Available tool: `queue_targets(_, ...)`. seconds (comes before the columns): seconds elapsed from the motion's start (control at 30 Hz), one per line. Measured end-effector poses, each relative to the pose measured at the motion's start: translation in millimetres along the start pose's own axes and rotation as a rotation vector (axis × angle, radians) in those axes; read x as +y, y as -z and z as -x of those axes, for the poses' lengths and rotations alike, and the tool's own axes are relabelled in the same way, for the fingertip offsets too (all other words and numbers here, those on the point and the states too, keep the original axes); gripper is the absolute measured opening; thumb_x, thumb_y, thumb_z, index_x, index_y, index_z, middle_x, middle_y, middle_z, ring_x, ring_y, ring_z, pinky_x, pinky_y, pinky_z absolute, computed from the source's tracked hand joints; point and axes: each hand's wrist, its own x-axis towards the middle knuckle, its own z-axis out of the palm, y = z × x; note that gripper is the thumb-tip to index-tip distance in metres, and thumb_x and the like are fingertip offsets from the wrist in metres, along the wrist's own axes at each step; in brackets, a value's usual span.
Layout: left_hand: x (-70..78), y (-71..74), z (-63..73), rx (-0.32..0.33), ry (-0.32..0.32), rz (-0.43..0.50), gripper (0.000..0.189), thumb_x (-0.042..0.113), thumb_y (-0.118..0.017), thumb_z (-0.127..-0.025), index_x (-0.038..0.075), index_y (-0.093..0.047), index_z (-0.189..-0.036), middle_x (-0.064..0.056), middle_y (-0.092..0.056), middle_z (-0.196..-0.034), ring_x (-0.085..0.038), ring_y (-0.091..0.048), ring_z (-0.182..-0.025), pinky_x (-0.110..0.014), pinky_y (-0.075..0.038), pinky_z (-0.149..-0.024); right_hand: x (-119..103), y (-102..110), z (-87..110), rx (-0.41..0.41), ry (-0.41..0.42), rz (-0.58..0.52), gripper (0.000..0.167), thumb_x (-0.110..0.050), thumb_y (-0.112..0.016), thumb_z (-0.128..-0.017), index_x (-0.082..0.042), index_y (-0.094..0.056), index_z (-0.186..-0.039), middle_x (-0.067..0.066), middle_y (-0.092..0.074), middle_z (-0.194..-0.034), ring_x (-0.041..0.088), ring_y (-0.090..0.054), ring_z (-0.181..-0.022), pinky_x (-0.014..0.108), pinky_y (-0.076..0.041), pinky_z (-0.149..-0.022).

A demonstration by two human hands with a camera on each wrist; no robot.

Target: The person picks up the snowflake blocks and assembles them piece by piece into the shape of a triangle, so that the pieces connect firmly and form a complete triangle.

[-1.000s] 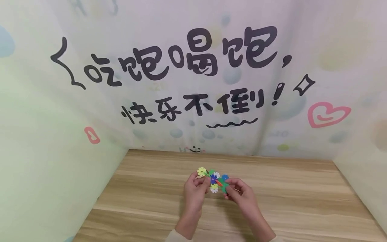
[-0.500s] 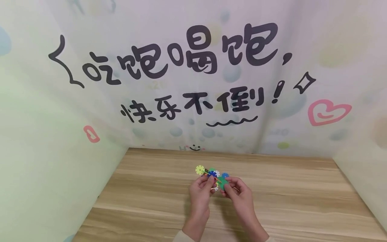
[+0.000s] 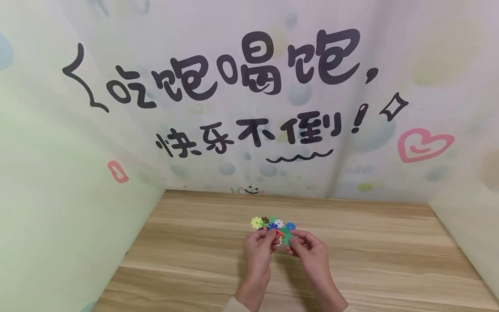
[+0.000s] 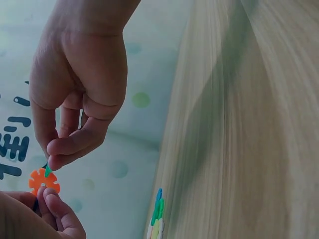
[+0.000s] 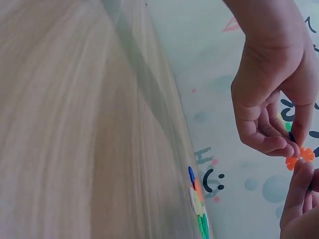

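Note:
My left hand and right hand meet over the table at a small chain of slotted plastic snowflake discs. An orange disc sits pinched in the left fingertips. Between the right thumb and fingers is a green disc, its edge right at the orange one. Farther along the chain, beyond the left thumb, are a dark blue disc and a yellow disc. The left fingers partly cover the dark blue disc and the joint.
Loose discs lie flat on the wooden table behind the hands, among them a brown disc, a white disc and a blue disc. A printed curtain rises along the table's far edge.
My left hand has moved right, closer to the right hand, with its thumb shifting from near the yellow disc to the orange one. The right hand stays nearly in place.

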Motion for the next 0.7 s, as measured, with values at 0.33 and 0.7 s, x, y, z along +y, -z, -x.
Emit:
queue_targets(0.33, -5.3, -1.5, 2.0, 0.014, -0.028, 0.007, 0.012, 0.005, -0.072, -0.090, -0.005, -0.066, -0.088, -0.015, -0.072, -0.083, -0.020, -0.067, -0.073, -0.032, -0.058, -0.071, 2.8, 2.0, -3.2, 0.038, -0.069, -0.041, 0.030, 0.004, -0.068, -0.091, 0.010, -0.063, -0.120, 0.014, -0.067, -0.091, 0.022, -0.070, -0.078, 0.031, -0.059, -0.074)
queue_targets(0.7, 5.9, -4.9, 7.0, 0.106, 0.041, 0.083, 0.018, 0.010, -0.071, -0.091, -0.007, -0.067, -0.092, -0.011, -0.069, -0.083, -0.016, -0.064, -0.072, -0.027, -0.057, -0.068, -1.1, 6.1, -5.5, -0.014, -0.101, -0.104, 0.028, 0.000, -0.065, -0.095, 0.009, -0.063, -0.121, 0.012, -0.067, -0.093, 0.019, -0.068, -0.079, 0.027, -0.058, -0.074)
